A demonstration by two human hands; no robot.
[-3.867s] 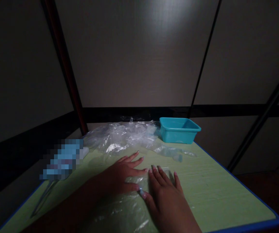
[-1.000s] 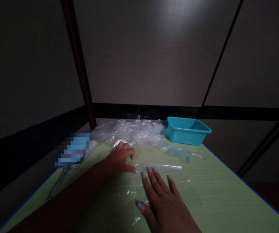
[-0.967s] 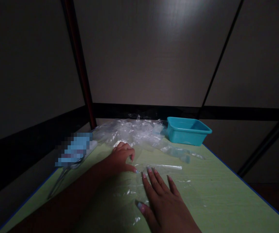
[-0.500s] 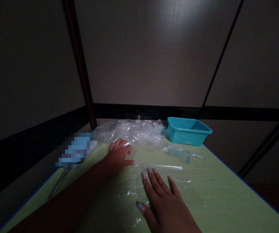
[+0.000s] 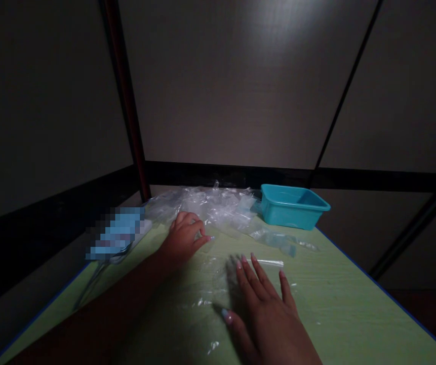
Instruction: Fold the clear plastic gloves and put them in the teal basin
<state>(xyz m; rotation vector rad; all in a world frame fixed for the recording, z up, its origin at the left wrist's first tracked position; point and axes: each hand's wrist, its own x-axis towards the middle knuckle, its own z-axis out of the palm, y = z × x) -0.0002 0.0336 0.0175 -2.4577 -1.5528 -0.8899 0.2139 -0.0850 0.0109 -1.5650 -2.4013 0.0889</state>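
- Currently, the right hand (image 5: 274, 314) is open and palm down, fingers spread over a clear plastic sheet (image 5: 204, 302); whether the palm presses on it, I cannot tell.
- The left hand (image 5: 185, 235) reaches farther forward, to the near edge of a heap of crumpled clear plastic (image 5: 218, 203); its fingers curl down and its thumb points out to the right, apart from them; whether it grips any plastic, I cannot tell.
- The sheet lies flat on the pale green table (image 5: 354, 304), partly under the right hand; small glints mark its wrinkles; a bright straight strip (image 5: 266, 262) shows just beyond the right fingertips.
- The heap spreads loosely over the far end of the table; a bluish plastic piece (image 5: 276, 239) trails from it to the right.
- A teal tub (image 5: 289, 215) stands upright near the far right corner, just beside the heap.
- On the left rests a blue item blurred into blocks (image 5: 117, 233); a thin cord (image 5: 90, 284) runs from it toward the near side.
- Behind stand dim panels (image 5: 225, 91), crossed by a dark band (image 5: 225, 174).
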